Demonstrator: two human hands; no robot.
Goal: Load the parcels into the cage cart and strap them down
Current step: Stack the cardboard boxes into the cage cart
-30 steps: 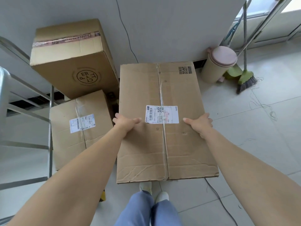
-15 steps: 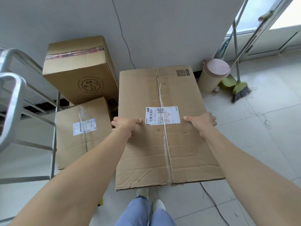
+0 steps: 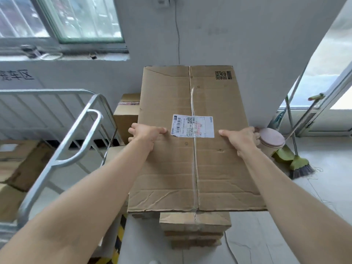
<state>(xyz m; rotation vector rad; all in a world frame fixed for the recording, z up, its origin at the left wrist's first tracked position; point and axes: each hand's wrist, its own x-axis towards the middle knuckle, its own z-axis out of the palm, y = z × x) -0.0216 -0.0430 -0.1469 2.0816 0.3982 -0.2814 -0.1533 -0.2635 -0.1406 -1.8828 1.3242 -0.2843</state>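
Currently my left hand (image 3: 147,133) and right hand (image 3: 241,136) grip the box (image 3: 192,168) by its side edges; stiff cardboard, probably light, fingers underneath hidden.

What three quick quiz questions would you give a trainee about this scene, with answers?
1. True or false: the left hand and the right hand hold opposite side edges of the box.
2. Where is the cart relative to the box? A: to the person's left. B: to the person's right. C: on top of it.
3. Fill in: on the box's top, between the two hands, is a white ___.

Key: 1 true; 2 A; 3 label.
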